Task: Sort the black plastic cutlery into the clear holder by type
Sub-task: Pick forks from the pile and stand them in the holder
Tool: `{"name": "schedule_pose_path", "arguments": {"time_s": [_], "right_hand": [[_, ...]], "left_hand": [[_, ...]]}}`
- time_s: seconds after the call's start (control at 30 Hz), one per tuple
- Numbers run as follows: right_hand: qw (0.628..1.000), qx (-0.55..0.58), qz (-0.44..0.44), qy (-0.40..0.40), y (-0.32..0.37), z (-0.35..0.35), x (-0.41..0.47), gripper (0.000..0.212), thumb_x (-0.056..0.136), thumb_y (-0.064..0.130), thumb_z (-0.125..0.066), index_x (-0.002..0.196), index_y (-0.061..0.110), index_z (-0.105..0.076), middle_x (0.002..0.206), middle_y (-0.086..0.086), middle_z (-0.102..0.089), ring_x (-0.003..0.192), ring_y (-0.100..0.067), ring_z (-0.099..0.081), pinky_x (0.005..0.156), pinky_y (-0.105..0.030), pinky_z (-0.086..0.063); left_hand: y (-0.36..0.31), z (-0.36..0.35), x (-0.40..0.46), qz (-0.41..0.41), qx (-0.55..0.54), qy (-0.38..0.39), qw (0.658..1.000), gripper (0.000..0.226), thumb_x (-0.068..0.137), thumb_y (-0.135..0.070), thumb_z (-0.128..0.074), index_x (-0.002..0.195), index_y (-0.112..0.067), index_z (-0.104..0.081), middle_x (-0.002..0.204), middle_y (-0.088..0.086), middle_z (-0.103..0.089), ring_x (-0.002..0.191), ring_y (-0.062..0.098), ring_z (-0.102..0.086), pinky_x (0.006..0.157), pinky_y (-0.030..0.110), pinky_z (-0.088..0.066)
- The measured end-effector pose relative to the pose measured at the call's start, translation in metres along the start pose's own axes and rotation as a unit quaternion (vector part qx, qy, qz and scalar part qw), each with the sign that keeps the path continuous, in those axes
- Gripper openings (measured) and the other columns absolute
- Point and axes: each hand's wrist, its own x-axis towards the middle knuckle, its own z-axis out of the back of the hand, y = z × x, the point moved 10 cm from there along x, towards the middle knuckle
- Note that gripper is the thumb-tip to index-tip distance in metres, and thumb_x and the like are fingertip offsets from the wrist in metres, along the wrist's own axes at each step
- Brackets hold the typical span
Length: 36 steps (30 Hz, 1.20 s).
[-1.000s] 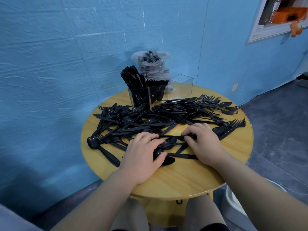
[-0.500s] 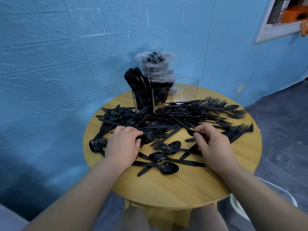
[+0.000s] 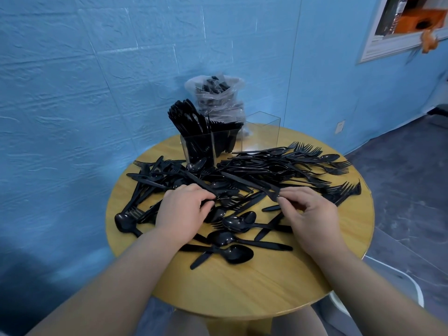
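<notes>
two hands work a pile of black cutlery (image 3: 254, 170), too tangled to count, just in front of the clear holder (image 3: 211, 146) on one round table (image 3: 242, 287). left hand (image 3: 181, 212) pinches one knife (image 3: 201, 184); right hand (image 3: 312, 214) pinches another knife (image 3: 252, 183). the holder's three compartments: two filled. one bag (image 3: 218, 98) stands behind it.

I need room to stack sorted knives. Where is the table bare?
Bare wood lies along the table near edge, below the spoons, and a strip at the right rim beyond the forks. The middle, around both hands and up to the holder, is crowded.
</notes>
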Motion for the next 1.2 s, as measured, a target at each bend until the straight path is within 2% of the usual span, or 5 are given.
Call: {"name": "schedule_pose_path", "arguments": {"time_s": [0.23, 0.53, 0.8, 0.97, 1.2], "right_hand": [[0.998, 0.025, -0.050, -0.041, -0.015, 0.008, 0.002, 0.023, 0.085, 0.007, -0.067, 0.104, 0.019, -0.071, 0.098, 0.012, -0.061, 0.089, 0.003, -0.055, 0.081, -0.001, -0.037], [0.977, 0.104, -0.156, -0.099, -0.019, 0.026, 0.015, 0.008, 0.089, 0.014, -0.062, 0.089, 0.021, -0.058, 0.081, 0.008, -0.063, 0.079, -0.008, -0.060, 0.068, -0.023, -0.048], [0.989, 0.021, -0.118, 0.088, 0.038, -0.009, 0.054, 0.017, 0.090, 0.008, -0.053, 0.087, 0.023, -0.061, 0.079, 0.005, -0.065, 0.074, -0.014, -0.066, 0.073, -0.031, -0.056], [0.923, 0.265, -0.262, 0.092, 0.036, -0.026, 0.049, 0.014, 0.091, 0.017, -0.057, 0.085, 0.011, -0.069, 0.076, -0.005, -0.070, 0.067, -0.015, -0.070, 0.075, -0.033, -0.059], [0.962, 0.159, -0.206, 0.080, 0.038, -0.021, 0.052, 0.013, 0.085, 0.017, -0.067, 0.073, 0.014, -0.068, 0.064, -0.001, -0.069, 0.060, -0.010, -0.069, 0.074, -0.035, -0.059]], "left_hand": [[0.005, 0.015, 0.001, 0.012, -0.049, -0.031, 0.998, 0.023, 0.095, -0.031, -0.053, 0.114, -0.026, -0.064, 0.107, -0.014, -0.059, 0.093, 0.008, -0.058, 0.080, 0.023, -0.047], [0.009, 0.064, -0.006, 0.008, -0.092, -0.128, 0.987, 0.021, 0.095, -0.028, -0.052, 0.113, -0.023, -0.064, 0.093, -0.014, -0.064, 0.081, 0.005, -0.058, 0.072, 0.021, -0.044], [-0.013, 0.096, -0.008, -0.106, -0.115, -0.212, 0.965, 0.020, 0.087, -0.016, -0.066, 0.104, -0.020, -0.073, 0.100, -0.009, -0.070, 0.088, 0.000, -0.060, 0.084, 0.004, -0.040], [-0.024, 0.093, -0.014, -0.147, -0.090, -0.213, 0.962, 0.020, 0.082, -0.013, -0.070, 0.101, -0.019, -0.075, 0.098, -0.005, -0.069, 0.080, 0.005, -0.061, 0.076, 0.015, -0.046], [-0.020, 0.083, -0.014, -0.137, -0.089, -0.168, 0.972, 0.022, 0.086, -0.015, -0.068, 0.106, -0.021, -0.074, 0.104, -0.008, -0.065, 0.078, 0.006, -0.061, 0.073, 0.012, -0.044]]}}
